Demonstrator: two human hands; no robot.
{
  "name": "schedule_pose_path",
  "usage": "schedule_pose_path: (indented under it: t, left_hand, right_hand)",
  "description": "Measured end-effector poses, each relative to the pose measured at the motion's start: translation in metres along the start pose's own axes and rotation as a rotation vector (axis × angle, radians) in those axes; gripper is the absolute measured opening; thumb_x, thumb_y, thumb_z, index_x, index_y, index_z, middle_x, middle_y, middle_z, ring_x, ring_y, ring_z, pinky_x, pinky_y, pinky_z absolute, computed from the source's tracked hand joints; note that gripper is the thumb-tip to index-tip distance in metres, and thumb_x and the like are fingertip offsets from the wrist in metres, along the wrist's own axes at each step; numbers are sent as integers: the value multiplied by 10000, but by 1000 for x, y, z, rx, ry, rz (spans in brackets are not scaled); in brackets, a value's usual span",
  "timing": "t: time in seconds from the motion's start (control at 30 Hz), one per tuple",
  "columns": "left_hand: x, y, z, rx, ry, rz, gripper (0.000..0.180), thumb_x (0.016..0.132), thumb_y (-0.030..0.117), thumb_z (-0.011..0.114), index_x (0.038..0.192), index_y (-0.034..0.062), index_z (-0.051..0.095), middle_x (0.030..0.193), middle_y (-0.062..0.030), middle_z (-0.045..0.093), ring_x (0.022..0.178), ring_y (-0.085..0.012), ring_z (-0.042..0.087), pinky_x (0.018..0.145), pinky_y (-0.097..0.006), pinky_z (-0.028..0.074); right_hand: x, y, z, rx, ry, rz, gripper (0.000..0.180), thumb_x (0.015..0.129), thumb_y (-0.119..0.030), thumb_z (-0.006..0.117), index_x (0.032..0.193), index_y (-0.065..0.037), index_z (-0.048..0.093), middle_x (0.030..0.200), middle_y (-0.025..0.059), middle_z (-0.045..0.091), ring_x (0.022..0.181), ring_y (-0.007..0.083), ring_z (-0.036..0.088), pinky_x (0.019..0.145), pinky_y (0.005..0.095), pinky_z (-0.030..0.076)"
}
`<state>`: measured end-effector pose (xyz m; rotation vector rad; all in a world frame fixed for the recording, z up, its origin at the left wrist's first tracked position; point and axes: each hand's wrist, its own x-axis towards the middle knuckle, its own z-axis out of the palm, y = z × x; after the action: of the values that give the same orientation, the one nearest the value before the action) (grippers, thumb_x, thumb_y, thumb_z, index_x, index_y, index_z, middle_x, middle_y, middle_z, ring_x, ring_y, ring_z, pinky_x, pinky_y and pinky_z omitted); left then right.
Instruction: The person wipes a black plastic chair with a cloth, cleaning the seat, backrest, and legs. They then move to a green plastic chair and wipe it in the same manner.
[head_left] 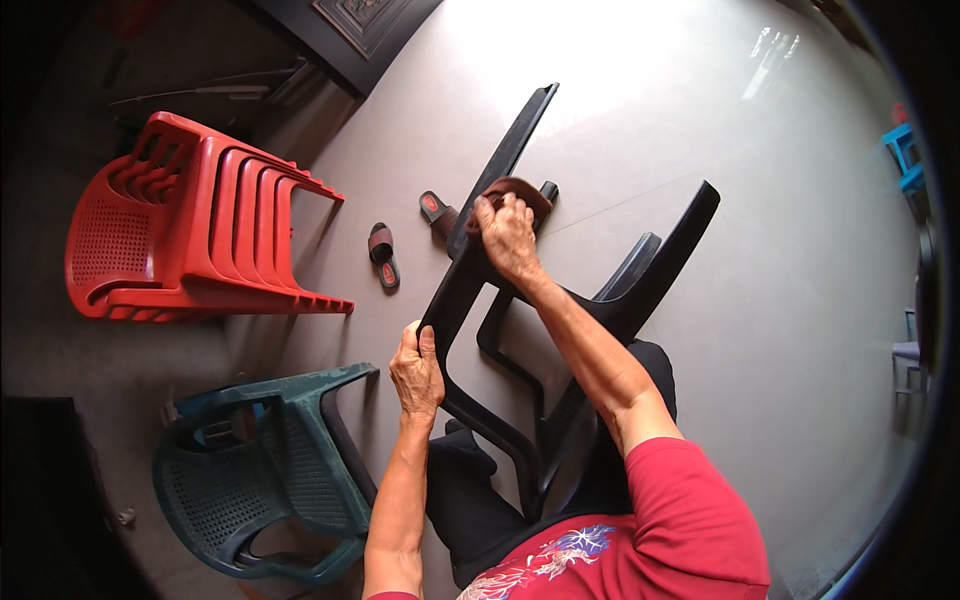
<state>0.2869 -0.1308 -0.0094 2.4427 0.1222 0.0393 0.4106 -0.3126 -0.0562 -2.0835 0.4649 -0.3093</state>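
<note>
A black plastic chair lies tipped over against my legs, its legs pointing away from me. My left hand is closed round the edge of its frame on the left side. Farther along the same side, my right hand grips a bunched brown cloth and presses it against the chair. The cloth wraps partly over the frame there. My right palm and some of its fingertips are hidden.
Stacked red plastic chairs stand at the left, above a dark green plastic armchair. Two slippers, one nearer the stack, lie on the pale floor. Dark carved furniture is at the back; a blue stool stands far right.
</note>
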Motion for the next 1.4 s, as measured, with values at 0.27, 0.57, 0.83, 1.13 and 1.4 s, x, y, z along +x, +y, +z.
schedule_pose_path:
  t: [0.27, 0.57, 0.83, 1.13, 1.4]
  left_hand:
    - [3, -21, 8, -397, -40, -72, 792, 935, 653, 193, 1187, 7, 575, 1065, -123, 641, 1024, -209, 578, 931, -323, 412]
    - [-1, -35, 17, -905, -125, -178, 821, 909, 688, 216, 1234, -5, 513, 1063, -100, 636, 963, -181, 606, 892, -296, 467]
    - [-12, -14, 14, -722, 76, -79, 683, 965, 575, 302, 1112, -21, 602, 1011, -102, 646, 927, -166, 589, 853, -289, 463]
    - [-10, -7, 15, -405, 191, -100, 262, 918, 241, 609, 1024, 5, 649, 916, -93, 687, 847, -160, 617, 805, -304, 477]
    - [-9, -5, 19, -394, 240, -90, 237, 871, 231, 668, 967, 15, 657, 883, -115, 687, 815, -224, 647, 761, -323, 497]
  right_hand:
    - [-92, -5, -2, -328, -32, -500, 479, 755, -125, 619, 1159, 83, 468, 1192, 261, 408, 1110, 412, 400, 878, 482, 399]
    - [-183, -11, -9, 428, -541, -562, 308, 782, -10, 592, 1085, -68, 592, 1072, 138, 480, 1014, 320, 442, 909, 400, 387]
    - [-120, -61, -60, 326, -215, -671, 226, 767, -24, 603, 990, -60, 589, 997, 90, 533, 956, 267, 500, 851, 378, 415]
    - [-11, -54, -13, -608, -470, -1001, 213, 825, -285, 560, 721, -118, 642, 775, 59, 609, 842, 221, 567, 747, 365, 409]
    - [131, -31, -47, -1175, -198, -618, 173, 803, -258, 594, 856, -154, 723, 950, 66, 667, 1032, 226, 574, 847, 395, 412]
